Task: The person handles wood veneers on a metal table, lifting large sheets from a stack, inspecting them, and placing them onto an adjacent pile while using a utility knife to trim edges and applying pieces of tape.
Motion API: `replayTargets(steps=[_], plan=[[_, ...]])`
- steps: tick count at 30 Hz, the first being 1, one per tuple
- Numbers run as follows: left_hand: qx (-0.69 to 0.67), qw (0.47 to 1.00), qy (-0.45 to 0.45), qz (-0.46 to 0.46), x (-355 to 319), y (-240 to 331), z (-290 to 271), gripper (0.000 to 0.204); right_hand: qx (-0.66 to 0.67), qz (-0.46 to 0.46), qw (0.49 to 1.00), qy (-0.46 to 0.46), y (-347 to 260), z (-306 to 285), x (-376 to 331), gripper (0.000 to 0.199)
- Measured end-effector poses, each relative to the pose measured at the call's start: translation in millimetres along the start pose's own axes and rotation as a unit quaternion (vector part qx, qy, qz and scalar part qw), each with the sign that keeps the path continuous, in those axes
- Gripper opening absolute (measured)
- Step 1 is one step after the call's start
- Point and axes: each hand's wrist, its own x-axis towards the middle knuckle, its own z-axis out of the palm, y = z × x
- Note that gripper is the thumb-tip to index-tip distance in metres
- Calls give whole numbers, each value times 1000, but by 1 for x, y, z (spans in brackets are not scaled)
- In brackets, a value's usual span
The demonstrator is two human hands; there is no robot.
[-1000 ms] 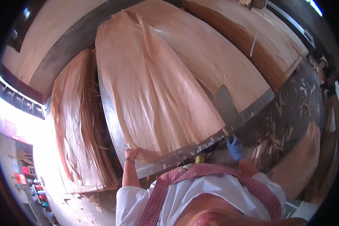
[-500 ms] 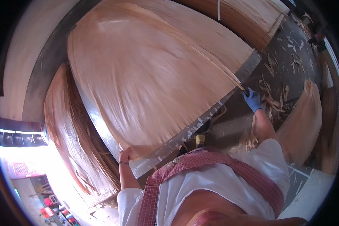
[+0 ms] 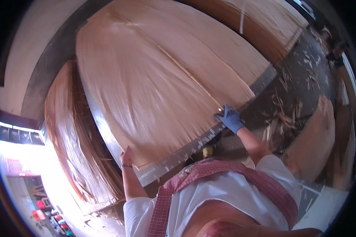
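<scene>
A wide, pale brown wood veneer sheet lies over the table, slightly rippled. At its near left corner, my bare left hand has its fingers closed on the sheet's edge. My right hand, in a blue glove, is at the sheet's near edge, closed around the near end of a long thin stick. That stick lies lengthwise across the veneer, reaching toward the far side. Something small and bright shows by the gloved fingertips, too small to name. Beneath the sheet, the table's grey edge shows.
A stack of veneer stands left of the table, another stack at the far right. Wood scraps litter the floor on the right, near a curved veneer piece. Colourful items sit at the lower left.
My right hand has moved left with the stick, from the sheet's right edge to over the veneer. My left hand has shifted slightly left along the near left corner.
</scene>
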Motion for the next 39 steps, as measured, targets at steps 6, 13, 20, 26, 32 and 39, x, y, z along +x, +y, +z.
replayTargets(steps=[6, 13, 20, 26, 32, 39], plan=[[117, 992, -4, -49, -14, -13, 4, 25, 7, 3, 1000, 17, 21, 7, 5, 43], [86, 995, -21, 41, -13, -38, 6, 36, -79, -49, 995, 24, 40, 13, 35, 43], [114, 990, -82, -18, 29, -11, -14, 34, -63, -31, 996, -53, -15, 13, 109, 49], [-32, 994, -81, -64, 5, 32, 31, 31, -32, 47, 998, -41, 4, -30, 67, 63], [-13, 999, -26, -21, 53, 48, 28, 38, 78, -9, 996, -34, -24, -5, 49, 66], [218, 975, -1, 36, 100, 49, 36, 29, 0, -65, 997, -28, -26, 24, 45, 61]])
